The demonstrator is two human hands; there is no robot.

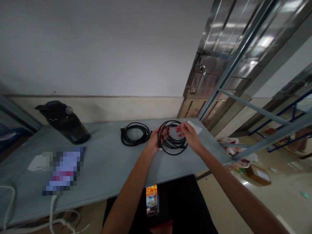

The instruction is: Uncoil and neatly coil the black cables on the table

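A looped black cable [173,153] is held above the right part of the desk [117,165]. My left hand [156,140] grips the left side of its loops, with a connector near the palm. At the right side of the same coil is my right hand [190,132], its fingers curled in and closed at the strands; their exact hold is small and blurred. Just left of my left hand, a second coiled black cable [126,141] lies on the desk. White paper [195,127] lies behind my right hand.
On the left stand a black bottle [65,122] and a propped phone [64,172], with a white cord [52,208] below it. Another lit phone [151,198] rests on my lap. A metal bed frame [253,105] and a door [207,74] are to the right.
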